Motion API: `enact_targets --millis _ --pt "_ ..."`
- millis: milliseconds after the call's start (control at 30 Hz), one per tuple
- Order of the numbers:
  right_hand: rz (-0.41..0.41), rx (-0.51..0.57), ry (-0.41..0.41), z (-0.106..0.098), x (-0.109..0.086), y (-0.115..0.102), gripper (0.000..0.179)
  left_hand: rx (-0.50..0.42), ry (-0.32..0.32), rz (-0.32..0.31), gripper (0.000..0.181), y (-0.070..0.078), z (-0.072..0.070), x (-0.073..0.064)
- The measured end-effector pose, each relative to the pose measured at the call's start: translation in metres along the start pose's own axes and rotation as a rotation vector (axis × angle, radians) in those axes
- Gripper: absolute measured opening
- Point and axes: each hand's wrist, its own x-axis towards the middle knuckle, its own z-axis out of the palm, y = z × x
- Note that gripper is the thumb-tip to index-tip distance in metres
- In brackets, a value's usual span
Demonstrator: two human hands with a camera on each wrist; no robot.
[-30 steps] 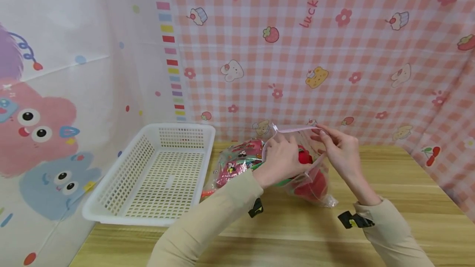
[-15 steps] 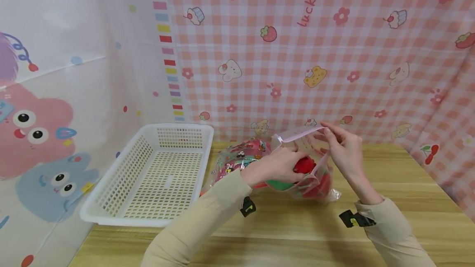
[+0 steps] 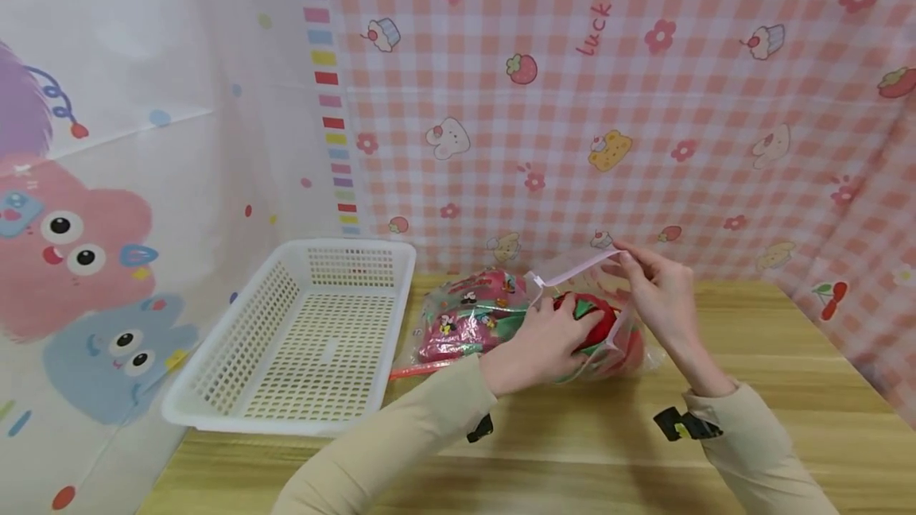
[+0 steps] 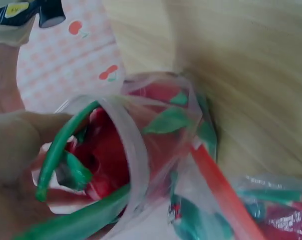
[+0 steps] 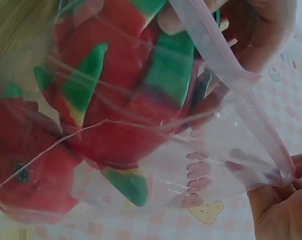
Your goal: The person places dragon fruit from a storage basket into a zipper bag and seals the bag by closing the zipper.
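Note:
A red dragon fruit with green scales [image 3: 595,319] sits in the mouth of a clear zip bag [image 3: 572,262]. My left hand [image 3: 537,346] grips it with curled fingers, which show around it in the left wrist view. The bag's pale pink rim [image 4: 133,150] loops around the fruit there. My right hand [image 3: 664,292] pinches the far right of the rim between thumb and fingers, holding it up. Deeper in the bag lies another red fruit [image 5: 33,165] with a dark end, seen through the plastic in the right wrist view.
Left of the bag lies a second, shiny printed bag [image 3: 458,324] with pink and green contents and an orange-red strip [image 3: 418,370]. A white perforated basket [image 3: 401,324] stands further left on the wooden table [image 3: 572,451]. Patterned cloth hangs behind.
My left hand has moved down and slightly toward me, and more of the fruit's green scales show. The bag's near rim has sunk. My right hand keeps its pinch on the rim.

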Motion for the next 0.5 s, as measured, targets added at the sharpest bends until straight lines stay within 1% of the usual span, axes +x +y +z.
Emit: enact_targets --millis 67,133,233,300,367,433,500 --pt "0.001 0.022 0.005 -0.001 0.000 0.001 0.034 0.043 0.026 -0.049 0.056 0.006 0.004 0.001" --pt "0.004 0.041 0.005 -0.002 -0.001 0.001 0.033 0.080 0.034 -0.111 0.056 0.011 0.008 0.002" --pt "0.004 0.049 -0.004 -0.003 -0.003 0.001 0.033 0.097 0.037 -0.212 0.056 0.018 0.013 0.005" --pt "-0.001 0.037 -0.010 -0.004 -0.004 0.000 0.033 0.063 0.039 -0.281 0.056 0.023 0.013 0.008" --pt "-0.011 0.029 -0.017 -0.005 -0.004 -0.001 0.034 0.015 0.050 -0.345 0.061 0.026 0.011 0.013" --pt "-0.021 0.018 -0.016 -0.005 -0.004 -0.003 0.034 -0.042 0.068 -0.411 0.057 0.028 0.007 0.020" --pt "-0.031 0.006 -0.010 -0.005 -0.004 -0.006 0.033 -0.083 0.090 -0.449 0.052 0.028 0.003 0.027"
